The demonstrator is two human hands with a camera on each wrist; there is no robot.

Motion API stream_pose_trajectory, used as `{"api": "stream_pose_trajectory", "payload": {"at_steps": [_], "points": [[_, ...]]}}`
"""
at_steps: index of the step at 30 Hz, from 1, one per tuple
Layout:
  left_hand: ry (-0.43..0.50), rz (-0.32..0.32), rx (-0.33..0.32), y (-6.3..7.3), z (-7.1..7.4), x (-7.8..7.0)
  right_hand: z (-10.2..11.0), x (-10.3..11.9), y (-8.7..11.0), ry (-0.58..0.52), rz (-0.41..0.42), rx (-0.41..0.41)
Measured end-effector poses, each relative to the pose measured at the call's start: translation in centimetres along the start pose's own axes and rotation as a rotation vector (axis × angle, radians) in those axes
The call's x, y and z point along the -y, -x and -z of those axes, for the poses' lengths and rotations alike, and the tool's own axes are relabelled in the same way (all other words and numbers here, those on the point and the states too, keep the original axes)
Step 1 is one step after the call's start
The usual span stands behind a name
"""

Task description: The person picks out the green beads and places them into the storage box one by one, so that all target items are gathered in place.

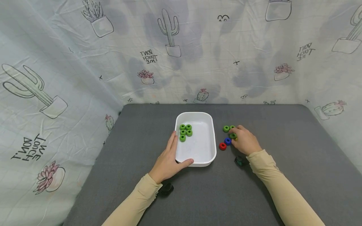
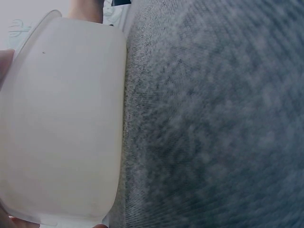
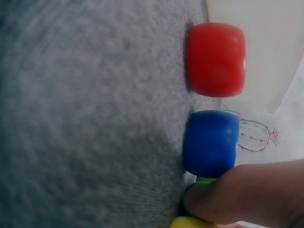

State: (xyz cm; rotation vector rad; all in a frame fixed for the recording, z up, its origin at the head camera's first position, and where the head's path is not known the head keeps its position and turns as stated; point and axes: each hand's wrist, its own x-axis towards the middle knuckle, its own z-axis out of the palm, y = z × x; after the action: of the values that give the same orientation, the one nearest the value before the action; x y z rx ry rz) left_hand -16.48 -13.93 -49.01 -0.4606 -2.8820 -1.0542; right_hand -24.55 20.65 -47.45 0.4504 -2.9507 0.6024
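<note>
Remotely, I record the right hand (image 1: 245, 140) with thumb and forefinger pinching a green ring (image 1: 233, 136); whether that ring is off the cloth I cannot tell. A yellow ring (image 3: 192, 223) shows only in part close under these fingers, and I cannot confirm whether they touch it.

Just beyond the fingertips, on the far side, I count two loose green rings (image 1: 226, 128), the right one partly covered by the hand. On the near left side of the pinch sits a blue ring (image 1: 227, 141), and just beside it, further left and nearer, a red ring (image 1: 222, 146).

I note the left hand (image 1: 167, 161) against the white tray (image 1: 214, 138), left of the loose pieces: its fingers lie straight and close together along the left wall, the thumb spread away across the near rim. Inside the tray, by its left wall, five green rings (image 1: 183, 132) stand grouped: two pairs and a single nearest.

Black devices (image 1: 166, 190) sit at both wrists, below beige sleeves (image 1: 133, 201). All rests on a grey table (image 1: 150, 131); past its far and left edges I observe a pale curtain (image 1: 198, 37) printed with potted cacti.
</note>
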Motion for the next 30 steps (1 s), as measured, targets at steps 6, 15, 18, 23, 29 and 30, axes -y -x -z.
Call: {"api": "stream_pose_trajectory", "payload": {"at_steps": [6,15,18,23,29,30], "points": [[0.002,-0.002,-0.002,0.0,0.0,-0.1,0.1,-0.1,0.0,-0.015,-0.008,-0.009],[0.000,-0.008,-0.006,-0.1,0.0,0.1,0.4,0.4,0.0,-0.055,0.010,-0.120],[0.001,-0.005,-0.006,0.0,0.0,0.1,0.8,0.9,0.0,-0.086,0.026,-0.142],[0.006,-0.004,-0.003,0.0,0.0,0.1,1.4,2.3,0.1,-0.170,0.030,-0.138],[0.008,-0.008,-0.002,0.0,0.1,0.0,2.0,4.0,0.6,-0.254,0.061,-0.112],[0.008,-0.008,-0.002,0.0,0.1,0.0,2.1,4.3,0.6,-0.263,0.067,-0.111]]}}
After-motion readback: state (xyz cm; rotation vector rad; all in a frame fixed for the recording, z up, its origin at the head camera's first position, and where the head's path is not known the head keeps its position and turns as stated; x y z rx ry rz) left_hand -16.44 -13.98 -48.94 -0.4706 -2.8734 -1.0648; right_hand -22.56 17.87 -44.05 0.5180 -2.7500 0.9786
